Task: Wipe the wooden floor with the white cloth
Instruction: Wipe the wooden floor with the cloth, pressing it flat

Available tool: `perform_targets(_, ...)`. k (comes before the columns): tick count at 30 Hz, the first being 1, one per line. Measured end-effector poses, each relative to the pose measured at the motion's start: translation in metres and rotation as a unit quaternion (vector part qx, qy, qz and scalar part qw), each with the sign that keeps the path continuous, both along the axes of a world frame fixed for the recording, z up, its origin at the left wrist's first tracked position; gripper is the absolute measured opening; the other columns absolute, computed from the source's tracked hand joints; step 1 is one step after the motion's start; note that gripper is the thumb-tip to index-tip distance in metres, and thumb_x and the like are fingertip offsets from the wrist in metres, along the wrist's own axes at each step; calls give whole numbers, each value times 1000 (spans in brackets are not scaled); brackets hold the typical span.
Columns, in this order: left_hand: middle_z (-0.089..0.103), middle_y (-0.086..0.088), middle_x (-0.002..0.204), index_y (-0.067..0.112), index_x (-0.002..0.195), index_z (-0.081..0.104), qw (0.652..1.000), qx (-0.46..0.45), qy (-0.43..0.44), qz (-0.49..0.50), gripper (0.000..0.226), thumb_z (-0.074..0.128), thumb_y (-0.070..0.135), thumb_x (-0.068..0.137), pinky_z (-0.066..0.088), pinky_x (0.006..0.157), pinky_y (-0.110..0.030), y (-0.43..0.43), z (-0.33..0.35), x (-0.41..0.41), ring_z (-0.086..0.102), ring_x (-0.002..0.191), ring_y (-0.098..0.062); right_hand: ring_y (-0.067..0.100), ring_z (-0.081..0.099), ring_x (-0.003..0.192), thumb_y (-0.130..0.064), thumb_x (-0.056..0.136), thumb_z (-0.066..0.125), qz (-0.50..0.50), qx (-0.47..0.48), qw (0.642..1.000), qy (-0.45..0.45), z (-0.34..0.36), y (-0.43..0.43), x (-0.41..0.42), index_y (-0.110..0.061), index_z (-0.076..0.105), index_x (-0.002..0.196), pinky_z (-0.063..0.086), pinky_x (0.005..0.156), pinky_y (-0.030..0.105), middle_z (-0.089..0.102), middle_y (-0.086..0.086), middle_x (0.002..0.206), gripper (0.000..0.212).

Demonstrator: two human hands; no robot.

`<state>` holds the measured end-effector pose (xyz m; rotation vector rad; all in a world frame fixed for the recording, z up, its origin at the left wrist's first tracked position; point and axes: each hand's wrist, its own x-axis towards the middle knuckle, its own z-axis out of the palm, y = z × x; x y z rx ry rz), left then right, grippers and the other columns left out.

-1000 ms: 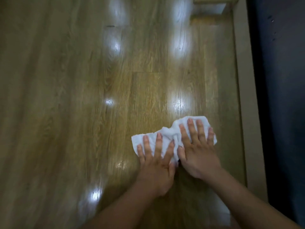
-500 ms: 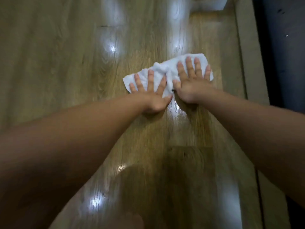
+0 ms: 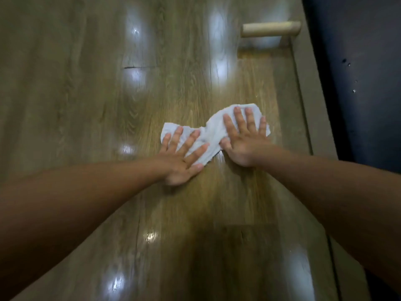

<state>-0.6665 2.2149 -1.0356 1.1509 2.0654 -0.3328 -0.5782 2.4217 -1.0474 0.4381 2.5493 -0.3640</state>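
Note:
A crumpled white cloth [image 3: 211, 132] lies flat on the glossy wooden floor [image 3: 91, 101], right of centre. My left hand [image 3: 182, 157] presses on the cloth's left half with straight, spread fingers. My right hand [image 3: 244, 139] presses on its right half, fingers straight and pointing away from me. Both arms stretch far forward. The cloth's middle bunches up between the two hands.
A light wooden furniture leg [image 3: 270, 29] stands at the back right. A grey-brown skirting strip [image 3: 308, 101] runs along the right side of the floor, with a dark blue surface [image 3: 358, 72] beyond it. Light spots reflect off the floor planks.
From one second ago both hands slid the cloth forward away from me with arms stretching out; since half a second ago the cloth sits lower in view and the furniture leg has come into view.

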Motion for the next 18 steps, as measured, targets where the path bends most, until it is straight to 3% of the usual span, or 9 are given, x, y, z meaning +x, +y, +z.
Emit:
perform_targets(4,-45,7,153,48,146,-28,987,68,54,137,61,10,62,100,-28,111,-51,54,-8,-41,-45,138,-33,28,-38,143,-58,99,13,-46,30,998,8,-6,16,-50,-30,-21,153,-25,112,60,-37,2,158,70)
perform_targets(9,-49,1,150,43,144,-36,981,128,76,122,63,10,53,101,-29,110,-52,21,-14,6,-45,138,-33,31,-34,145,-52,101,12,-57,14,998,38,3,-9,2,-23,-26,152,-19,116,57,-36,7,158,70)
perform_targets(13,-54,4,146,44,140,-41,982,139,57,114,61,-4,57,93,-32,110,-51,-15,-14,44,-50,135,-31,26,-46,137,-61,95,4,-32,-6,999,-39,19,-33,64,-30,-43,141,-23,115,51,-49,3,150,72)
perform_targets(18,-59,11,139,51,145,-29,981,116,48,149,67,7,71,92,-30,109,-56,39,-12,-21,-51,132,-36,29,-42,140,-55,102,15,-106,-9,993,-55,23,-8,-5,-26,-31,150,-17,116,61,-46,5,152,72)
